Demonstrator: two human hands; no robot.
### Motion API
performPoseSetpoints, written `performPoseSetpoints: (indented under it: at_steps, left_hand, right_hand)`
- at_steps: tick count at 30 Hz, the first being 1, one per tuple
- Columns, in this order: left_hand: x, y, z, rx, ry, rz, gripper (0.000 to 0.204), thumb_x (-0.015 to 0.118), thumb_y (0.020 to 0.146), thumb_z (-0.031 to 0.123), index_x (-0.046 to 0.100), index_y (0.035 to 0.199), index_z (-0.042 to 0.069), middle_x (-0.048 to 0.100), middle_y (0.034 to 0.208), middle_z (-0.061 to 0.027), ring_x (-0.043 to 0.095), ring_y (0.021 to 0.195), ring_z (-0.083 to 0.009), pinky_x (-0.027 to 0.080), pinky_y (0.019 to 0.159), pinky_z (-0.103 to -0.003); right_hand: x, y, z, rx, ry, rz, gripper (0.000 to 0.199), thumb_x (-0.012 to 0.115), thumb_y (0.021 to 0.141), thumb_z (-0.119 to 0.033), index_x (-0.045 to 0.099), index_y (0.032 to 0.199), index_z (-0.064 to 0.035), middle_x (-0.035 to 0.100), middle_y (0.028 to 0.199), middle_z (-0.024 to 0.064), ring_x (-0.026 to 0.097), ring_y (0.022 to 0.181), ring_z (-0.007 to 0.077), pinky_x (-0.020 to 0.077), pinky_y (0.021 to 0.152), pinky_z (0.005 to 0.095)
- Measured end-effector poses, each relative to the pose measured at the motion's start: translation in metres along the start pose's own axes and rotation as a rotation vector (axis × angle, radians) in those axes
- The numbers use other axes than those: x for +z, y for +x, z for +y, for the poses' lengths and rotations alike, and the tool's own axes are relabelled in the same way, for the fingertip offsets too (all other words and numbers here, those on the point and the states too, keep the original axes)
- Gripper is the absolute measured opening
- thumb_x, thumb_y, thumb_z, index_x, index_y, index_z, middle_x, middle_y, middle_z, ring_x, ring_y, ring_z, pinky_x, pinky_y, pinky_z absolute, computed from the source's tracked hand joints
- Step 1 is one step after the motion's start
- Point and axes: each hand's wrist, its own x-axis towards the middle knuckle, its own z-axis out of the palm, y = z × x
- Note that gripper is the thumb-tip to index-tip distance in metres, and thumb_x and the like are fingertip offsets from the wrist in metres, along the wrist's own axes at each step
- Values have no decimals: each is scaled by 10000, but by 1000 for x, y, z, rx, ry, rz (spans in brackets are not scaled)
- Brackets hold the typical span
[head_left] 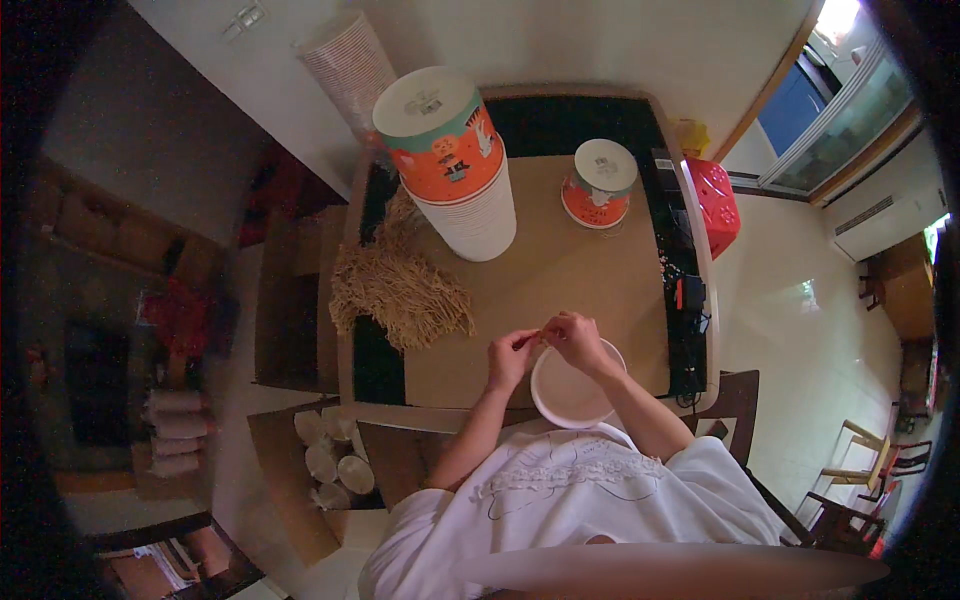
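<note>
Both my hands meet at the far left rim of a white paper tub [575,392], which stands near the table's front edge, close to my body. My left hand [512,358] is closed in a pinch, its fingertips almost touching those of the other hand. The fingers of my right hand [576,340] are also pinched together, and its wrist crosses above the tub's rim. Whatever lies between the fingertips is too small to make out. To the left of my hands lies a heap of tan cords [405,295], like paper twine.
A tall stack of upside-down tubs [465,215], orange-printed on top, stands behind the cords. Another white stack [348,70] leans by the wall. A small orange-printed tub [602,190] sits at back right. Left of my seat, a cardboard box [290,480] holds several white tubs.
</note>
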Motion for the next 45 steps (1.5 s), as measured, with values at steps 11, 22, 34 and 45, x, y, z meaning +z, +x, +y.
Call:
performPoseSetpoints:
  at_steps: [11,22,34,45]
  left_hand:
    - [-9,4,-17,-155,-162,-23,126,594,777,108,609,881,37,617,788,-15,556,678,-94,447,607,-221]
    - [-24,-4,-7,-263,-212,-19,120,558,799,102,606,880,28,629,758,-11,515,591,-44,398,506,-182]
    - [-23,-3,-6,-256,-329,-54,153,537,803,55,578,949,35,625,815,-29,545,649,-59,420,542,-184]
    - [-19,0,-9,-176,-99,7,102,553,803,72,583,889,27,611,746,-14,528,609,-61,431,547,-191]
  right_hand:
    - [1,0,-3,92,-23,12,99,582,714,-170,565,734,-74,590,702,78,572,674,257,443,608,358]
    - [13,3,-9,34,-150,-125,115,600,703,-211,566,736,-106,600,665,33,578,671,218,401,642,374]
    - [16,0,-5,22,-170,-79,81,588,687,-188,600,721,-115,596,649,27,565,665,208,372,673,361]
    - [11,0,-11,-30,-186,-81,101,595,693,-212,606,702,-112,577,639,30,551,659,218,364,664,373]
